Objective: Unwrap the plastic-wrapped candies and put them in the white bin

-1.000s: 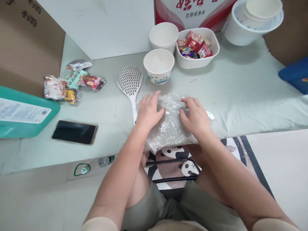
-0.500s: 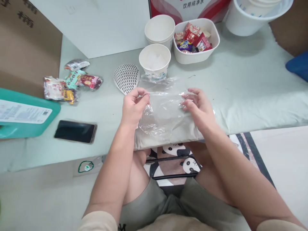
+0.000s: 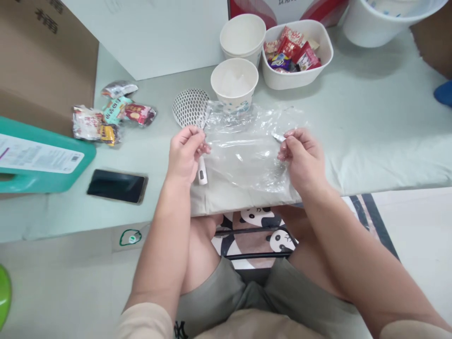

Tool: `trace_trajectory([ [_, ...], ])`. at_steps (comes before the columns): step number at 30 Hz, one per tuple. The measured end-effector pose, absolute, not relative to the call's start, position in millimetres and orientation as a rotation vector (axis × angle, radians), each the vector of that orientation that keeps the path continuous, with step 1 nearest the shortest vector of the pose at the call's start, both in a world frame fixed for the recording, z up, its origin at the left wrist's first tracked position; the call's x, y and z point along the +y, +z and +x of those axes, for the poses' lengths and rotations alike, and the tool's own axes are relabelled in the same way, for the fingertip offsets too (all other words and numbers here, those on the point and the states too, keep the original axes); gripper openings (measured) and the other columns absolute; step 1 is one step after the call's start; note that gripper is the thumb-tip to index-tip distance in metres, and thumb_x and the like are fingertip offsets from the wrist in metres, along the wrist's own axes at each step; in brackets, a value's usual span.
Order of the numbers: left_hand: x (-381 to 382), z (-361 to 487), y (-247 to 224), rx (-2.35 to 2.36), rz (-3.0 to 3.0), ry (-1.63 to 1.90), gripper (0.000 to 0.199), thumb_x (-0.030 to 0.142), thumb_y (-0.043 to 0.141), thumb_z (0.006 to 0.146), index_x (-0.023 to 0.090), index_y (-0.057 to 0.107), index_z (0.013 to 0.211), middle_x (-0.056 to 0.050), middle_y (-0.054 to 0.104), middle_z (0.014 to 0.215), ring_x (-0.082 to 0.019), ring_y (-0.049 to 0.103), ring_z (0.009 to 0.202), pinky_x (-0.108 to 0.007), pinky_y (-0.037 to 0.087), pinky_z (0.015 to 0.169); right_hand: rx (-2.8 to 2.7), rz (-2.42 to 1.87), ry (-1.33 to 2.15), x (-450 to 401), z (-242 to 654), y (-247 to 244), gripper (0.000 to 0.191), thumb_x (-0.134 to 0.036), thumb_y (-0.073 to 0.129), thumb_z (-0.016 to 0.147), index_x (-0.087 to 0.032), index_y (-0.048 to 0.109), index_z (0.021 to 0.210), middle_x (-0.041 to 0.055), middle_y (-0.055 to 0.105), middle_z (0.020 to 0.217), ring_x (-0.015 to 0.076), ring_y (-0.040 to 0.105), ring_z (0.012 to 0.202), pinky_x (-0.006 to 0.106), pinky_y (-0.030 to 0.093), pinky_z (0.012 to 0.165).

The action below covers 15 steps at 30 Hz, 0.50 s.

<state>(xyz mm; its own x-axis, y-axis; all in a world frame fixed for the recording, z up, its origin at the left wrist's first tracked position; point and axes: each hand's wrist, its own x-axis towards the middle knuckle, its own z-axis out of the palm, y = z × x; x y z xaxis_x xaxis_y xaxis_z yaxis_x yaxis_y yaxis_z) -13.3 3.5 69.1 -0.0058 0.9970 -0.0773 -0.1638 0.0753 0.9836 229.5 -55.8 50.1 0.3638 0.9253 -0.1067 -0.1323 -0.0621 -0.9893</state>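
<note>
A clear plastic bag (image 3: 247, 155) is stretched out between my two hands over the front of the table. My left hand (image 3: 186, 153) pinches the bag's left edge with thumb and forefinger. On the other side my right hand (image 3: 304, 157) is closed on the right edge, where a small white bit sticks out by the thumb. Partly behind the bag and my left hand lies a white slotted skimmer (image 3: 190, 107), its handle pointing towards me. Just beyond the bag stands a paper cup (image 3: 235, 84) with something whitish and translucent inside.
Stacked paper cups (image 3: 243, 37) and a white tub (image 3: 298, 77) of wrapped snacks stand behind. At left are several snack packets (image 3: 113, 115), a phone (image 3: 117, 186) and a green jug (image 3: 77, 155). A white bucket (image 3: 367, 28) is at back right.
My hands have moved apart and spread the bag wider. The fingers of my right hand have closed on its edge. The skimmer's handle now shows beside my left hand. The view has shifted slightly.
</note>
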Motion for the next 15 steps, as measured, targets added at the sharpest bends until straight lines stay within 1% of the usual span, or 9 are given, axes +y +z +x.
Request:
trace_trajectory([
  [2, 3.5, -17.2, 69.1, 1.056, 1.024, 1.135, 0.033, 0.045, 0.087, 0.063, 0.021, 0.065, 0.069, 0.005, 0.049, 0.057, -0.007, 0.047, 0.048, -0.022, 0.046, 0.049, -0.798, -1.324, 1.074, -55.8, 229.7, 48.9, 0.008, -0.029, 0.067, 0.086, -0.025, 0.06, 0.084, -0.0061, 0.051, 0.065, 0.009, 0.05, 0.053, 0.026, 0.044, 0.056],
  [4, 3.9, -20.2, 68.4, 1.014, 1.028, 0.996, 0.045, 0.06, 0.087, 0.064, 0.02, 0.07, 0.076, 0.003, 0.055, 0.062, -0.008, 0.05, 0.048, -0.023, 0.046, 0.047, -0.794, -1.316, 1.128, -56.3, 230.0, 48.3, 0.009, -0.027, 0.068, 0.083, -0.025, 0.06, 0.08, -0.0063, 0.044, 0.062, 0.0094, 0.045, 0.052, 0.027, 0.041, 0.053],
  [6, 4.4, -21.6, 67.7, 1.024, 1.018, 0.847, 0.053, 0.067, 0.085, 0.067, 0.019, 0.073, 0.083, 0.0, 0.059, 0.067, -0.009, 0.054, 0.048, -0.024, 0.046, 0.044, -0.797, -1.292, 1.184, -57.8, 230.9, 48.0, 0.01, -0.025, 0.069, 0.08, -0.025, 0.06, 0.076, -0.0062, 0.039, 0.06, 0.0096, 0.04, 0.051, 0.027, 0.037, 0.05],
  [7, 4.5, -21.4, 67.7, 1.041, 1.009, 0.789, 0.053, 0.069, 0.083, 0.07, 0.018, 0.073, 0.084, -0.001, 0.06, 0.067, -0.01, 0.055, 0.047, -0.025, 0.046, 0.043, -0.805, -1.275, 1.204, -58.8, 231.6, 48.0, 0.009, -0.024, 0.069, 0.079, -0.025, 0.061, 0.075, -0.006, 0.038, 0.059, 0.0095, 0.038, 0.051, 0.027, 0.035, 0.049],
  [10, 3.9, -18.4, 68.8, 1.121, 1.017, 0.74, 0.048, 0.066, 0.076, 0.083, 0.018, 0.071, 0.08, -0.003, 0.061, 0.063, -0.011, 0.054, 0.045, -0.025, 0.045, 0.04, -0.833, -1.243, 1.253, -62.4, 233.1, 48.4, 0.006, -0.021, 0.068, 0.076, -0.025, 0.066, 0.073, -0.0055, 0.04, 0.058, 0.0083, 0.033, 0.049, 0.026, 0.031, 0.047],
  [12, 3.6, -16.1, 69.7, 1.163, 1.049, 0.783, 0.04, 0.055, 0.074, 0.089, 0.017, 0.07, 0.076, -0.002, 0.058, 0.057, -0.011, 0.052, 0.043, -0.023, 0.04, 0.038, -0.824, -1.24, 1.264, -63.9, 233.1, 49.8, 0.006, -0.019, 0.067, 0.074, -0.024, 0.068, 0.071, -0.0051, 0.043, 0.059, 0.0067, 0.03, 0.047, 0.025, 0.028, 0.045],
  [15, 4.4, -15.3, 68.4, 1.195, 1.043, 0.901, 0.03, 0.04, 0.068, 0.095, 0.018, 0.07, 0.074, 0.001, 0.054, 0.051, -0.008, 0.042, 0.038, -0.02, 0.032, 0.035, -0.774, -1.25, 1.268, -63.3, 231.3, 53.4, 0.005, -0.021, 0.067, 0.073, -0.024, 0.071, 0.071, -0.006, 0.038, 0.055, 0.0061, 0.028, 0.045, 0.024, 0.025, 0.043],
])
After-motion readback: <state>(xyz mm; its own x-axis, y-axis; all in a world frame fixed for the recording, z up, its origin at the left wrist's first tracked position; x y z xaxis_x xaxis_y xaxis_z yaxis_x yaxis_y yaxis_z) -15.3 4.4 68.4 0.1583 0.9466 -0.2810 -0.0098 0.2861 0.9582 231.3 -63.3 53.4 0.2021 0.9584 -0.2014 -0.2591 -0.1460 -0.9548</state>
